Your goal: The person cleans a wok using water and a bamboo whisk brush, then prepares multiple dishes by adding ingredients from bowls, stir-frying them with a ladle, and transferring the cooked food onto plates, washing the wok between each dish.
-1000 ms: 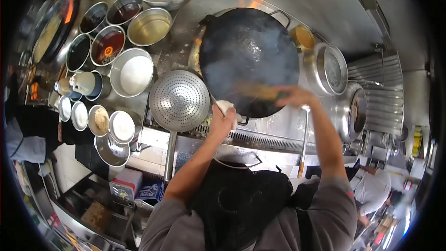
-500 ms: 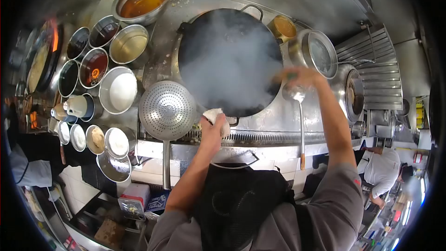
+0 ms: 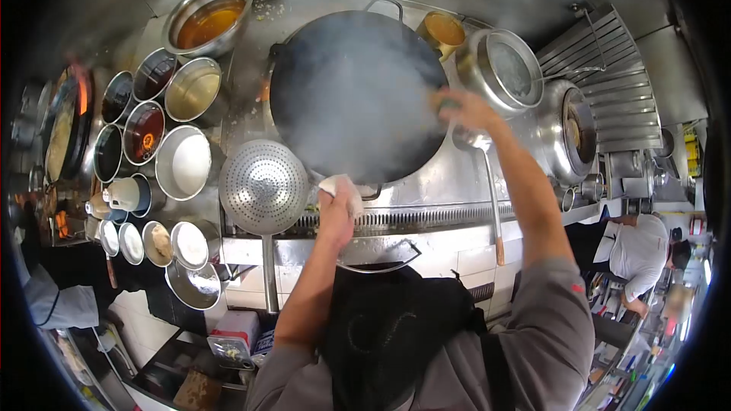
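Note:
A large black wok (image 3: 304,91) stands on the steel stove, its inside mostly veiled by pale steam. My left hand (image 3: 335,217) is closed round a white cloth (image 3: 344,190) at the wok's near edge, close to a small loop handle. My right hand (image 3: 466,109) is over the wok's right edge, fingers closed on a brush (image 3: 442,99), partly blurred, with a green band and brownish bristles. A perforated strainer (image 3: 264,186) lies left of my left hand. Below my right hand rests a ladle (image 3: 491,190) with a wooden handle end.
Steel pots of sauces (image 3: 144,133) and small bowls of powder (image 3: 189,245) crowd the left. A bowl of amber liquid (image 3: 209,23) is at the back left. Pots (image 3: 512,68) stand right of the wok. A co-worker in white (image 3: 638,251) is at the far right; another person's sleeve (image 3: 65,297) shows at left.
The view has shifted, so the wok and pots appear farther left. My right hand has moved from the wok's near right part up to its right edge with the brush. Steam over the wok has thickened.

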A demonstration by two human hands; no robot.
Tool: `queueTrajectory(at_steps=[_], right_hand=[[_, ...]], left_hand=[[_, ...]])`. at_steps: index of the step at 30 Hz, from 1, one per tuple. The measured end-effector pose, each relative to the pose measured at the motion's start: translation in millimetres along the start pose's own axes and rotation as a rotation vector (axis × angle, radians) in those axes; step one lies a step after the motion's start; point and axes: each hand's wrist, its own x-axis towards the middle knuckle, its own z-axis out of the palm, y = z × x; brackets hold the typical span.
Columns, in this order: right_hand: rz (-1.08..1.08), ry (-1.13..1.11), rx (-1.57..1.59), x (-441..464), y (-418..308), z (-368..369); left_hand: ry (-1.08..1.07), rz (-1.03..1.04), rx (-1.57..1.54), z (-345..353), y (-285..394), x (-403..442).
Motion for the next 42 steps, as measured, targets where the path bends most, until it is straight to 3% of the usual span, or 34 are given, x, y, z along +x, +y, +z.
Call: queueTrajectory(at_steps=[2,4,6,9,10,11,12,14,15,17,19,21,23,25,27,29,32,33,34,36,38,40,42], right_hand=[[-0.237,0.794,-0.373,17,66,17],[0.151,1.264,0.668,-25,11,54],[0.090,1.277,0.733,-77,16,104],[0.311,1.032,0.528,-142,54,221],[0.043,1.145,-0.009,-146,95,269],[0.452,0.671,0.624,-174,48,255],[0.475,0.478,0.687,-180,57,266],[0.242,0.614,0.123,-171,133,297],[0.329,0.803,-0.124,-168,150,282],[0.539,0.926,-0.278,-175,164,222],[0.658,0.659,-0.157,-165,232,211],[0.514,0.635,0.040,-172,246,193],[0.356,0.612,0.320,-191,223,169],[0.340,0.710,0.289,-209,215,192],[0.291,0.798,0.296,-224,215,226],[0.366,0.676,0.394,-236,206,232],[0.103,0.780,0.302,-196,197,185],[0.074,0.803,0.335,-186,143,133],[0.030,0.683,0.551,-176,102,82],[-0.285,0.803,0.728,-158,14,20],[-0.284,0.787,0.622,-158,-30,12],[-0.288,0.789,0.526,-140,-58,24],[-0.469,0.854,0.404,-105,-75,55]], left_hand=[[0.041,-0.007,0.038,-3,9,-4],[0.172,0.105,0.164,-16,19,-30],[0.128,0.214,0.308,-59,22,-59],[0.198,0.180,0.591,-97,36,-99],[0.185,0.154,0.711,-104,41,-109],[0.159,0.168,0.720,-123,33,-105],[0.149,0.111,0.709,-137,29,-102],[0.288,0.225,1.214,-200,2,-74],[0.295,0.235,1.223,-196,2,-75],[0.289,0.316,1.151,-178,1,-80],[0.368,0.400,1.156,-154,-2,-91],[0.467,0.517,1.078,-146,-14,-106],[0.594,0.602,1.157,-161,-31,-119],[0.650,0.663,1.194,-176,-48,-140],[0.740,0.604,1.194,-189,-72,-164],[0.820,0.502,1.115,-207,-98,-184],[0.913,0.396,1.027,-222,-114,-200],[0.881,0.374,1.043,-227,-117,-205],[0.844,0.363,1.052,-231,-119,-201],[0.762,0.232,0.984,-274,-128,-187],[0.673,0.104,0.867,-289,-122,-187],[0.696,0.146,0.815,-316,-128,-186],[0.679,0.158,0.805,-362,-144,-189]])
